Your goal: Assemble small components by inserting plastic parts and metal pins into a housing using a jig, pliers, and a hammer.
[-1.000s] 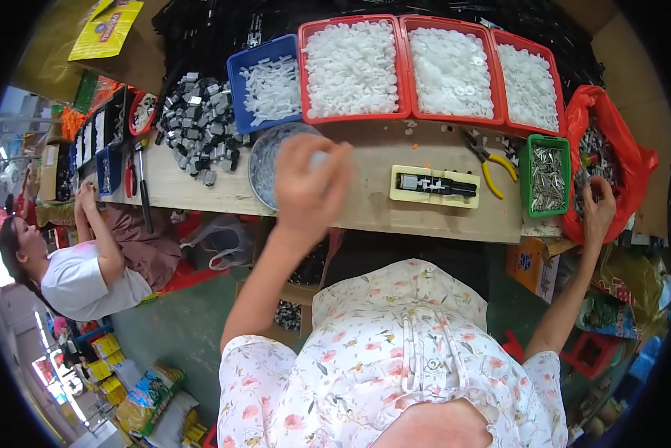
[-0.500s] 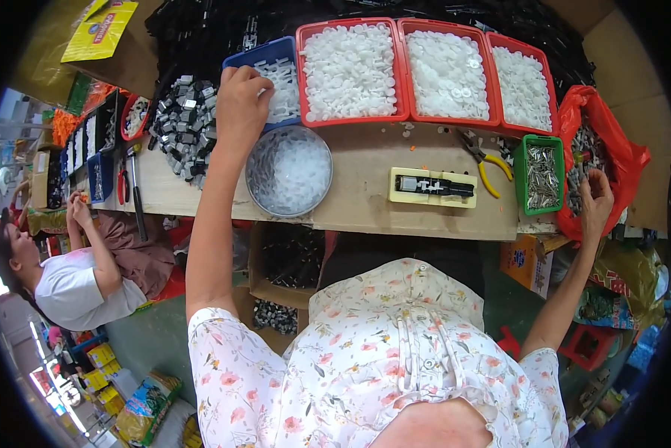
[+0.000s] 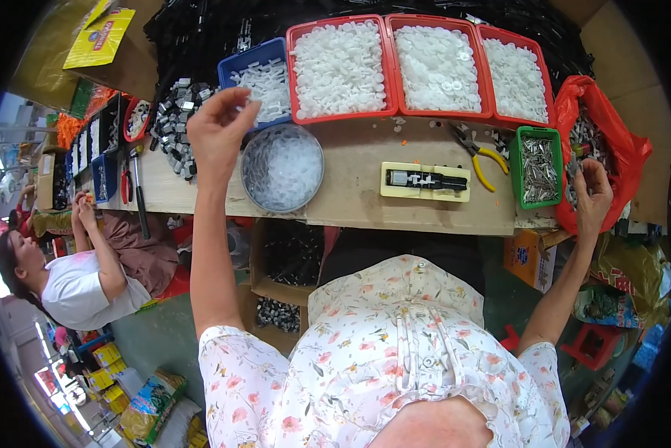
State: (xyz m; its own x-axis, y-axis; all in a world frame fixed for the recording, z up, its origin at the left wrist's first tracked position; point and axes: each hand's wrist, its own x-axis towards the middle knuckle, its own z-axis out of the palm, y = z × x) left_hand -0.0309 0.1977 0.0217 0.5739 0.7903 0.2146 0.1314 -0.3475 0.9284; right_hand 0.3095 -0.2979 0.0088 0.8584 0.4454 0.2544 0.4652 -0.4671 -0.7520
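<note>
My left hand (image 3: 220, 131) is raised in front of the blue tray (image 3: 255, 54) of small white plastic sticks. Its thumb and fingers are curled toward each other; whatever may be between them is too small to make out. On the far right, my right hand (image 3: 594, 190) is at the mouth of the red plastic bag (image 3: 625, 153) of metal parts, with a small grey metal piece (image 3: 573, 169) at its pinched fingertips. Between my hands, a black and silver mechanism (image 3: 425, 180) lies in a cream-coloured holding block (image 3: 392, 193) on the table.
Red trays (image 3: 341, 118) of white plastic parts line the back. Nearer are a round metal bowl (image 3: 244, 183) of clear pieces, yellow-handled pliers (image 3: 484, 173) and a green basket (image 3: 526, 203) of metal pins. Grey-black blocks (image 3: 177, 123) are heaped left. A co-worker (image 3: 89, 287) sits far left.
My left hand has lifted out of the blue tray and come slightly left and nearer. My right hand has drawn back slightly from the bag's contents, now with a grey piece showing at its fingertips.
</note>
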